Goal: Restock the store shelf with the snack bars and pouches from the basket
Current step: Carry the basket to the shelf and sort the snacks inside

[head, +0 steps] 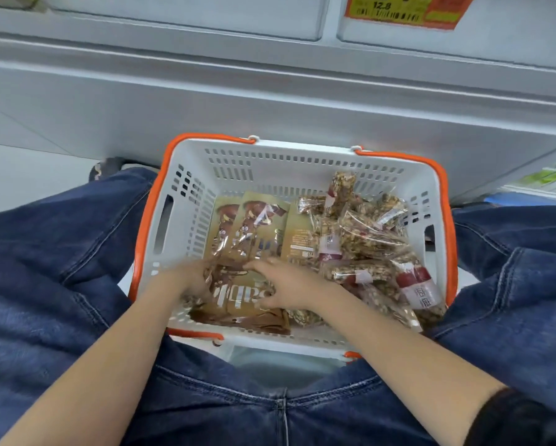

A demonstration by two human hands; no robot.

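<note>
- A person squatting before a store shelf (270, 101) reaches both hands into a white basket (186, 175) with orange handles, set on the floor between denim-clad knees.
- The left hand (190, 278) and right hand (286, 288) close on opposite sides of one brown-and-gold pouch (238, 297), which lies flat at the near end of the basket, directly between the two palms.
- The pouch's long axis appears to run away from the person, its print reading sideways; neither hand is clearly nearer, as both touch it.
- Left fingers curl over the pouch's left edge; the right thumb and fingers pinch its right edge. The image is blurred here, so how firm the hold is cannot be judged.
- More pouches (247, 226) of the same print lie just beyond the fingertips, leaning toward the far wall.
- Clear-wrapped snack bars (366, 233) with red labels are heaped beside the right hand, filling that side of the basket.
- Both forearms come in low and converging, wrists roughly level; the shelf rises beyond the basket, so the lift would likely go up and forward.
</note>
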